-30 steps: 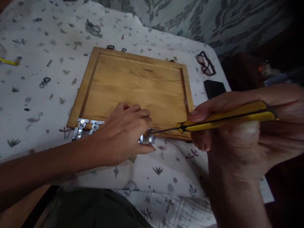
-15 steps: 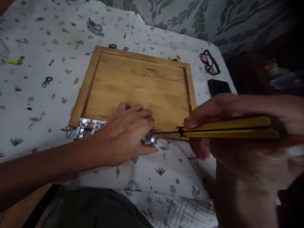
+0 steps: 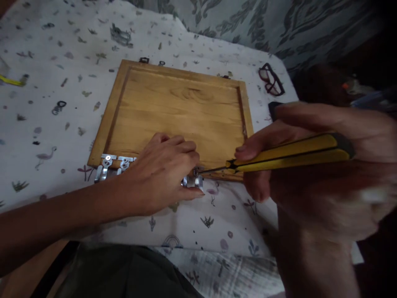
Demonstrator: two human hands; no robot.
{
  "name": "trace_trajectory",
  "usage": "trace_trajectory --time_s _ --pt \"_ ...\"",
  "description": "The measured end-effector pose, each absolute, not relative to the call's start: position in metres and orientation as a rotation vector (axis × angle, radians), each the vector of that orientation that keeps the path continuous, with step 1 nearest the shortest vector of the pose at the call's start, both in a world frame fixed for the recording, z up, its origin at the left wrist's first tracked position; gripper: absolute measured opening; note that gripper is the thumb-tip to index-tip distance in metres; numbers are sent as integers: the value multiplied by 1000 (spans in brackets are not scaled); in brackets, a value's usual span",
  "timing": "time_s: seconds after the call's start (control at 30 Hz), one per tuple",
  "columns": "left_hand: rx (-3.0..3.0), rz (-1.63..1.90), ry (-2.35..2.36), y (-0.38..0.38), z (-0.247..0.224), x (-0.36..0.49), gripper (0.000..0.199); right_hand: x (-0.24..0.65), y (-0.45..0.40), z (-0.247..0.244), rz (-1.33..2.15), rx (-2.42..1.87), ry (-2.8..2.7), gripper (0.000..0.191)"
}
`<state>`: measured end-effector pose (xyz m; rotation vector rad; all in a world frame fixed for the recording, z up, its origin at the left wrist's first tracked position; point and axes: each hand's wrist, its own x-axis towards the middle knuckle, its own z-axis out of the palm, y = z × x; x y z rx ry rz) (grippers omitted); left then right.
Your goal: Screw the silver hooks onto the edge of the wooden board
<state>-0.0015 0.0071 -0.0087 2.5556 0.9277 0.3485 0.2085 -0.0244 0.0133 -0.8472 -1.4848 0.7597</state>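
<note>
A rectangular oak-coloured wooden panel (image 3: 180, 111) lies flat on a patterned cloth, and a row of bright metal hooks sits along its near edge. My left hand (image 3: 161, 174) rests on the panel's near edge, its fingers and thumb around one metal hook (image 3: 192, 181). My right hand (image 3: 294, 165) grips a yellow-and-black screwdriver (image 3: 288, 155), whose thin shaft reaches the top of that hook. The tip is hidden among small metal parts. Two more hooks (image 3: 113, 166) stand to the left of my left hand, with screws showing.
The white cloth (image 3: 62, 136) has a printed pattern of flamingos and plants. Red-framed glasses (image 3: 271, 79) lie beyond the panel at right. A black object (image 3: 273, 106) is mostly behind my right hand. Small metal fittings (image 3: 143, 60) lie along the panel's far edge, and a metal piece (image 3: 120, 36) lies beyond.
My right hand has rolled the screwdriver handle, which went level and then tilted again, with its tip staying at the hook. My left hand has not moved. The view has shifted slightly.
</note>
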Motion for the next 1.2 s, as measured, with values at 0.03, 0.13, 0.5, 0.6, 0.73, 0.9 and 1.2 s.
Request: trace_trajectory --time_s 0.03,0.13,0.5,0.6,0.73,0.9,1.2 --pt "2557 353 928 7 -9 -1 35 209 -24 13 780 -847 -1521 37" --pt "2557 366 926 7 -10 -2 34 212 -19 11 740 -756 -1598 26" --pt "2549 357 924 7 -8 -1 33 206 -24 19 749 -864 -1465 35" --pt "2556 349 926 7 -8 -2 32 209 -27 16 778 -898 -1504 30" --pt "2575 356 927 7 -8 -2 32 213 -14 13 659 -781 -1554 27" --pt "2569 349 922 7 -8 -2 34 214 -4 13 698 -676 -1560 28" --pt "2589 393 930 7 -10 -2 40 221 -9 5 620 -642 -1666 26"
